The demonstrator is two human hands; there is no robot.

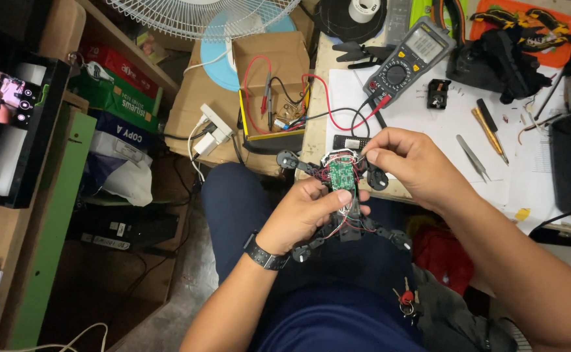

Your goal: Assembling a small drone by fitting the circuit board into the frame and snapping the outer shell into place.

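Note:
A small black quadcopter drone [343, 195] with its top off shows a green circuit board [342, 172] and thin red and white wires. My left hand [305, 215] grips it from below, thumb pressed on the board's lower edge. My right hand [406, 160] pinches the drone's upper right side next to one motor arm. I hold it over my lap, at the near edge of the workbench [429, 117]. A black watch sits on my left wrist.
On the bench lie a grey and yellow multimeter [408, 58] with red and black leads, tweezers [473, 156], screwdrivers [491, 130] and black gloves [500, 58]. An open cardboard box [269, 85], a fan [200, 16], a power strip [212, 130] and stacked paper reams [119, 91] stand to the left. Keys [406, 300] hang at my waist.

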